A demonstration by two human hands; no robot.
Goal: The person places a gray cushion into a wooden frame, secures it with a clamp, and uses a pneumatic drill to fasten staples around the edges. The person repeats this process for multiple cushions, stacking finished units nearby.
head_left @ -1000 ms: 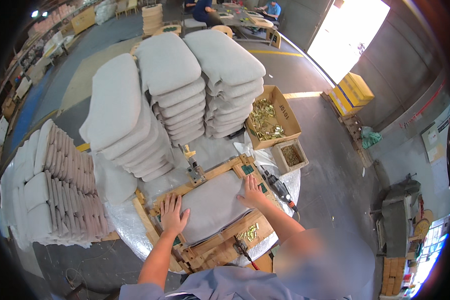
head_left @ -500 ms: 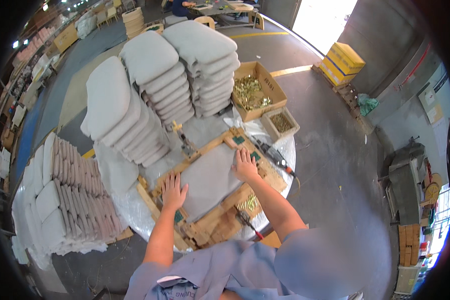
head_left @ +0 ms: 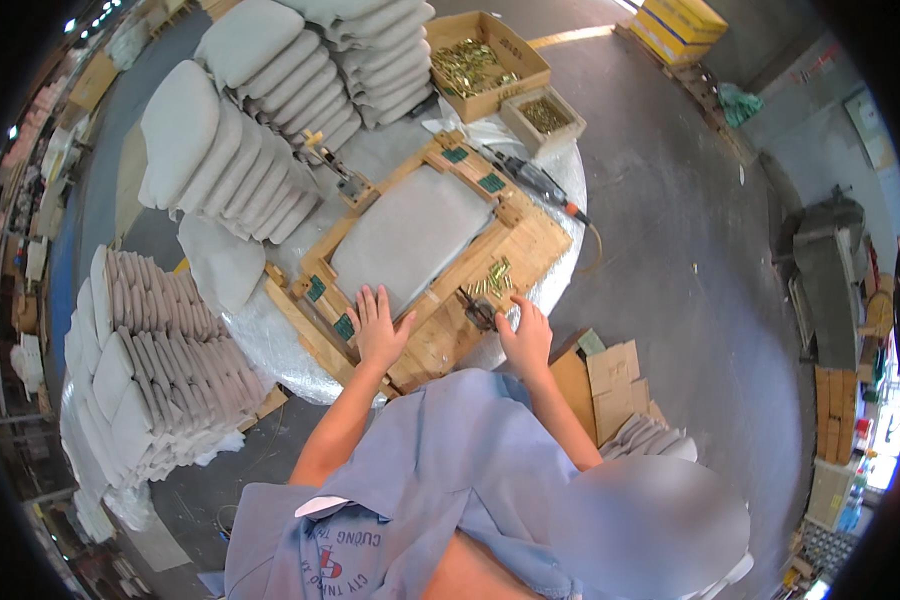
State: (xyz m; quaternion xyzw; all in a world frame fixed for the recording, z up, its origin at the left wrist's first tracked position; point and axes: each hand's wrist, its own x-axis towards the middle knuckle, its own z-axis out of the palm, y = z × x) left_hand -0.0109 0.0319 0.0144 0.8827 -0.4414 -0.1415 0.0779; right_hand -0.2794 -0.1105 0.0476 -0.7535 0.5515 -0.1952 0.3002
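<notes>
A grey padded seat cushion [head_left: 410,235] lies inside a wooden jig [head_left: 320,268] on the round, plastic-wrapped table. My left hand [head_left: 378,328] rests with fingers spread at the cushion's near corner, over the jig's near edge. At the jig's near right side, my right hand [head_left: 526,335] is closed at a metal toggle clamp [head_left: 477,310]; its fingers cover the handle. Brass-coloured threaded inserts [head_left: 494,278] lie loose on the wood just beyond that clamp. A second toggle clamp [head_left: 345,180] with a yellowish tip stands at the jig's far left side.
A power drill [head_left: 535,180] with its cord lies along the jig's right side. Behind it are a carton [head_left: 490,65] of brass hardware and a smaller box [head_left: 543,118] of screws. Stacked grey cushions [head_left: 235,170] crowd the left; more cushions [head_left: 160,370] stand beside the table.
My right hand has left the cushion's far right edge and come back to the near clamp. My left hand has shifted to the cushion's near corner. The view has tilted downward.
</notes>
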